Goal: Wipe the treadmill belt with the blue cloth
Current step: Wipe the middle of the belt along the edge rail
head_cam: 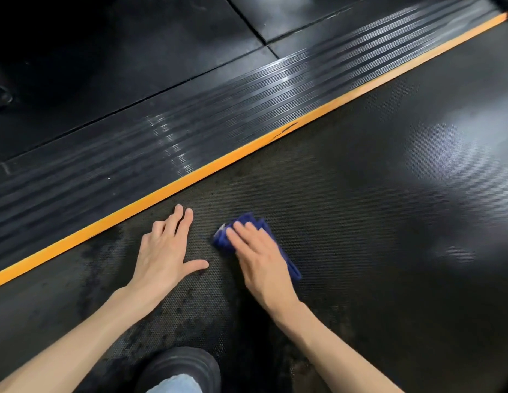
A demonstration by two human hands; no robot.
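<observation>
The black textured treadmill belt [360, 211] fills the right and lower part of the head view. A folded blue cloth [254, 221] lies on the belt near its left side. My right hand [258, 256] presses flat on the cloth with straight fingers, covering most of it. My left hand [165, 248] rests flat on the bare belt just left of the cloth, fingers spread, thumb pointing toward the cloth. The two hands lie a short gap apart.
An orange strip [190, 177] runs diagonally along the belt's left edge. Beyond it lies a ribbed black side rail [133, 154], then dark floor mats [119, 52]. A dark shoe [179, 367] stands on the belt at the bottom centre.
</observation>
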